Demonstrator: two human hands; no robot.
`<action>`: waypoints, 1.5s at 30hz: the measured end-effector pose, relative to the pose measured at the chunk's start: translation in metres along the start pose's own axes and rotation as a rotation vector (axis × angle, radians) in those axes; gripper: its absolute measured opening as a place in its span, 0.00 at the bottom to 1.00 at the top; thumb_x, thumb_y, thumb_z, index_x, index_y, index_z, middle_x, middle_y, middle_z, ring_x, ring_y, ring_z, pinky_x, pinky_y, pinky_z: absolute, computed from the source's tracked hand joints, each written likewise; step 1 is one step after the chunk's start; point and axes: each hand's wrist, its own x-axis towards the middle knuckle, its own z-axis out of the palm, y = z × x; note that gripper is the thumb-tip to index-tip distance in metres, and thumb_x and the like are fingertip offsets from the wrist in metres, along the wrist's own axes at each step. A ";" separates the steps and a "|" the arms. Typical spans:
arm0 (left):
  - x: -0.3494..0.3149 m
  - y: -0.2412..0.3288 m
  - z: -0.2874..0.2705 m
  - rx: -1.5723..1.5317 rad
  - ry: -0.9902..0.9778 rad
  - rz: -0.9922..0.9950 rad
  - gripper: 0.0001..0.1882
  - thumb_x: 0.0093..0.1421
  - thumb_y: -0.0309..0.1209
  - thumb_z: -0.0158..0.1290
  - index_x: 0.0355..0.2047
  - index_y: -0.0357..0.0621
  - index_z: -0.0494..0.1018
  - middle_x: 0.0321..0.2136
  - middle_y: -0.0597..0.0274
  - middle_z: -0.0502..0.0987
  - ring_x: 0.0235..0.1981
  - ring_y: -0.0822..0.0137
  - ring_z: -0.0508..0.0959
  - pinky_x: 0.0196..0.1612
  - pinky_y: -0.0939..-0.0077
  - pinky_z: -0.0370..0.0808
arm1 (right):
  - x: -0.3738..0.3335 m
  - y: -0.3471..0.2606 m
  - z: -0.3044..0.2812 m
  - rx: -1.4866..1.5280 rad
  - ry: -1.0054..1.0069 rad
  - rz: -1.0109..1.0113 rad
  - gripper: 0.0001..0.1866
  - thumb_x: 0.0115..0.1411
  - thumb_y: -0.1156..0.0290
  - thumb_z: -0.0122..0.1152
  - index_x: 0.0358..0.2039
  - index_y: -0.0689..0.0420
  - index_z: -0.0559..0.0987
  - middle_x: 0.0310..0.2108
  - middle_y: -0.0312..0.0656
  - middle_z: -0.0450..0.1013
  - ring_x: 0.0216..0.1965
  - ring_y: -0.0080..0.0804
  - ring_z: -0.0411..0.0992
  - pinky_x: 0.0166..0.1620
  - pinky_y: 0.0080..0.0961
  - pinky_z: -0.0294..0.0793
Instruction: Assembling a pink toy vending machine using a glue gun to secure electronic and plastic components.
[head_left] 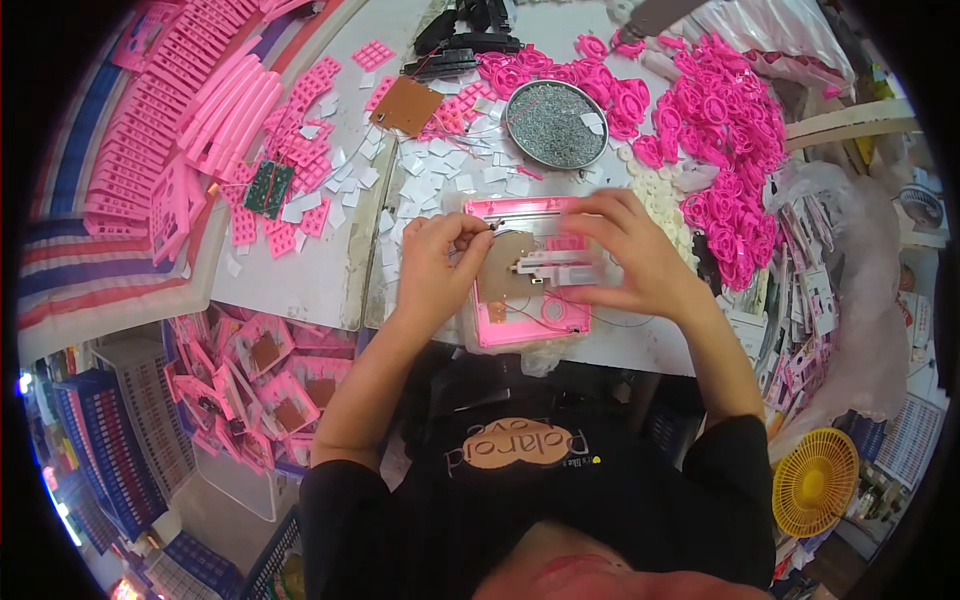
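Observation:
A shallow pink plastic casing [490, 325] lies on the table in front of me. Inside it are a brown board [503, 270], thin wires and a white-grey plastic mechanism [565, 272]. At the casing's upper left edge, my left hand [438, 265] is closed in a pinch; what sits between the fingertips is too small to make out. My right hand [645, 255] arches over the casing's right side, thumb and fingers apart, with the mechanism's blurred right end beneath them. A metal rod [530, 214] runs along the casing's far side.
Beyond the casing stands a round dish of small metal parts [555, 125]. White paper pieces [430, 180] are scattered leftward, near pink keypads [310, 110] and a green circuit board [268, 190]. Pink rings [735, 150] heap at right. A bin of pink casings [265, 385] stands lower left.

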 end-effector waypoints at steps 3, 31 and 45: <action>0.000 0.002 -0.004 0.056 -0.037 0.032 0.04 0.58 0.30 0.61 0.31 0.45 0.80 0.26 0.66 0.80 0.29 0.68 0.78 0.46 0.68 0.65 | -0.028 0.006 0.015 0.016 0.046 0.066 0.32 0.48 0.68 0.75 0.55 0.54 0.75 0.52 0.45 0.71 0.50 0.47 0.71 0.52 0.39 0.73; 0.072 0.029 -0.023 0.540 -0.582 0.560 0.04 0.55 0.29 0.57 0.30 0.43 0.74 0.30 0.60 0.74 0.36 0.58 0.77 0.37 0.64 0.77 | 0.022 0.018 0.034 0.069 0.037 -0.036 0.22 0.49 0.72 0.71 0.46 0.56 0.78 0.43 0.43 0.73 0.46 0.45 0.70 0.48 0.37 0.75; 0.055 0.015 -0.023 0.287 -0.516 0.306 0.06 0.57 0.29 0.59 0.34 0.40 0.78 0.31 0.56 0.77 0.35 0.54 0.78 0.36 0.60 0.75 | 0.029 0.009 0.028 0.016 -0.160 0.016 0.25 0.49 0.74 0.69 0.50 0.55 0.73 0.48 0.45 0.69 0.50 0.49 0.68 0.50 0.40 0.74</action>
